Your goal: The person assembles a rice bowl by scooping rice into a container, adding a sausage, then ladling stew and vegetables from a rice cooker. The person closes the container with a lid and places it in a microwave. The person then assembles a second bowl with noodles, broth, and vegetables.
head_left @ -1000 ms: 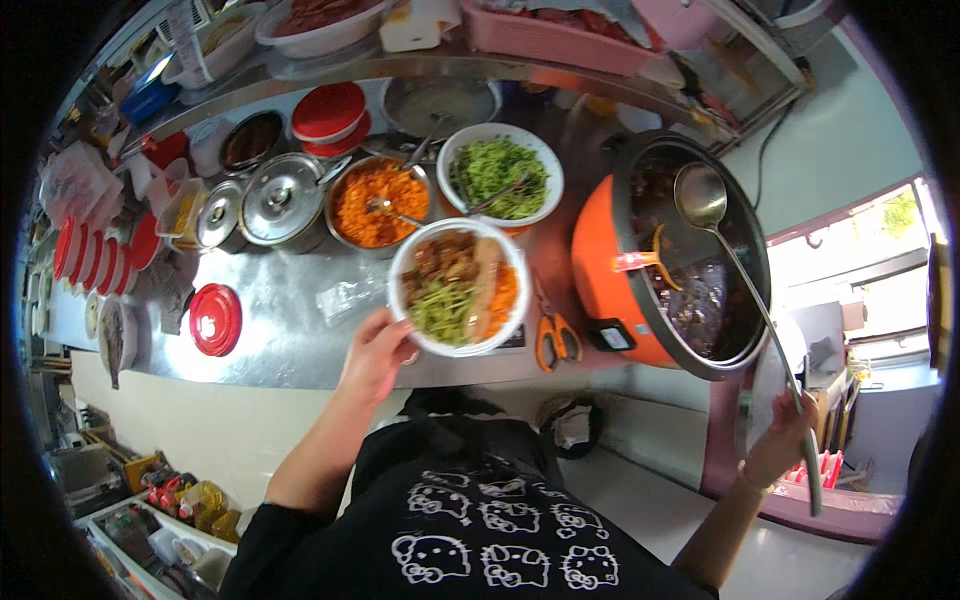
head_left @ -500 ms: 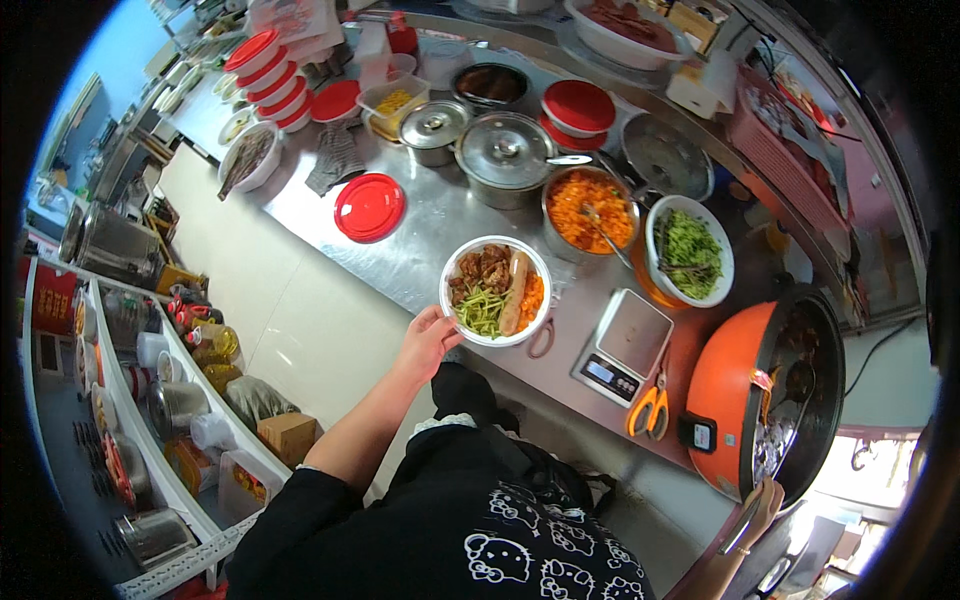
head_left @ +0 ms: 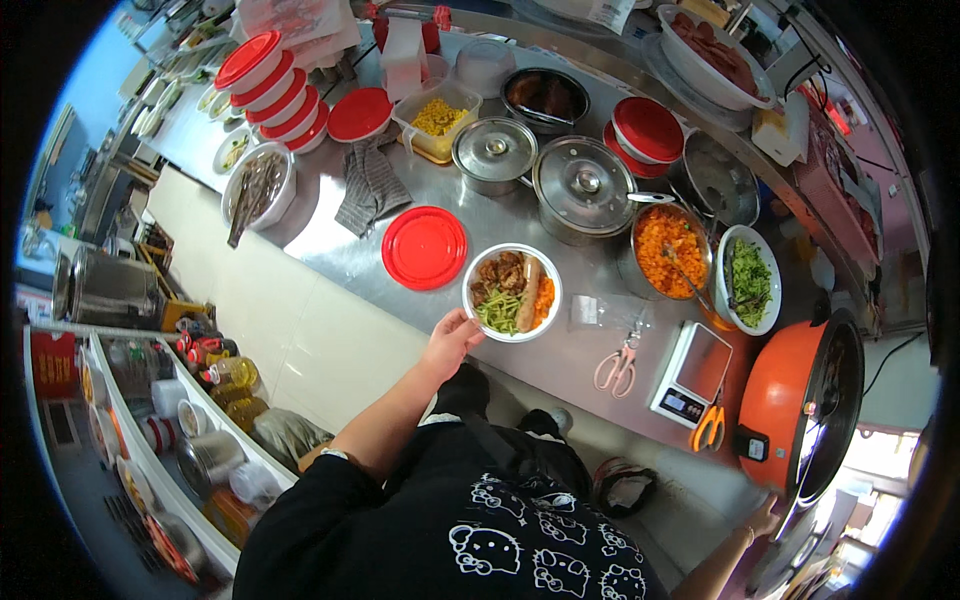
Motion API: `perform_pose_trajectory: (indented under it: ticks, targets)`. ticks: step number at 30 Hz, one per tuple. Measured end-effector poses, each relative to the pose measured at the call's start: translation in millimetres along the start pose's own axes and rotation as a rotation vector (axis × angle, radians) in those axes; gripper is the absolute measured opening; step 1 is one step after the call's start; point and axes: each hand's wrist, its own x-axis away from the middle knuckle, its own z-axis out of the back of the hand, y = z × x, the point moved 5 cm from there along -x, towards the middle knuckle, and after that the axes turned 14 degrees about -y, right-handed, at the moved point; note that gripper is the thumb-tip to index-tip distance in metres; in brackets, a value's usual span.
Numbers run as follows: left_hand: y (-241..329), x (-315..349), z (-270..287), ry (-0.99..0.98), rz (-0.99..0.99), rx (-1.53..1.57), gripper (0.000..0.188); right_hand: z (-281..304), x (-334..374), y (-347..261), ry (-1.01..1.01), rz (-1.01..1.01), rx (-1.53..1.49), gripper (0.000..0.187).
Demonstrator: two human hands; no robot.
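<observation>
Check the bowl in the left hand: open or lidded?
Open. The white bowl has no cover: a sausage and green shreds show inside, and a red lid lies to its left.

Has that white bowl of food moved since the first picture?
Yes: the white bowl in the left hand has moved leftward, away from the digital kitchen scale and toward the round red lid lying on the counter.

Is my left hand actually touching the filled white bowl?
Touching. The head view shows the left hand's fingertips against the near-left rim of the filled white bowl, no gap visible.
</observation>
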Motion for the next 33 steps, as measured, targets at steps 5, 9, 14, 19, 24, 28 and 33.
perform_pose_trajectory:
  ticks: [5,9,14,19,24,28,33]
  targets:
    - [70,6,27,-0.006,0.229,-1.200,0.025,-85,114,-53,-0.312,-0.422,-0.907,0.027]
    - [131,9,28,0.074,-0.494,-2.086,0.026,-114,230,-222,-0.811,-0.436,-1.343,0.021]
    - [156,-5,48,-0.149,-0.567,-2.175,0.032,-96,295,-413,-1.128,0.014,-1.064,0.023]
    - [206,19,48,0.291,-0.644,-1.552,0.011,-89,321,-529,-1.304,0.381,-0.965,0.020]
    - [159,20,38,0.149,-0.269,-0.449,0.016,-102,347,-592,-1.525,0.235,-1.087,0.027]
    - [100,-1,17,0.035,0.085,-0.237,0.025,-118,345,-592,-1.513,0.208,-1.026,0.029]
    - [79,-21,0,0.075,0.130,-0.509,0.030,-138,331,-560,-1.313,0.096,-0.996,0.026]
